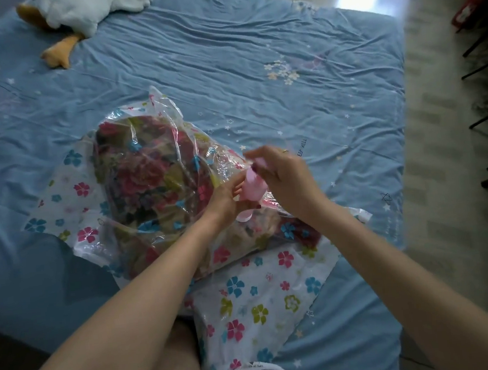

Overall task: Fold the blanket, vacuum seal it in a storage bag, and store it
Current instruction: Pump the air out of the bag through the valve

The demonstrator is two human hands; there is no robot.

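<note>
A folded blanket (146,176) with a dark red and green flower print lies inside a clear plastic storage bag (68,198) printed with small coloured flowers, on the bed in front of me. A pink hand pump (253,187) stands on the bag's valve, on the right side of the bundle. My left hand (226,198) grips the pump's lower part. My right hand (283,175) holds the pump's top from above; motion blurs its fingers. The bag's flat empty end (260,302) reaches toward my lap.
The bed carries a wrinkled blue sheet (255,64) with star and flower prints. A white plush duck (77,13) with orange feet lies at the far left corner. Dark chair legs (485,72) and a red item stand on the floor to the right.
</note>
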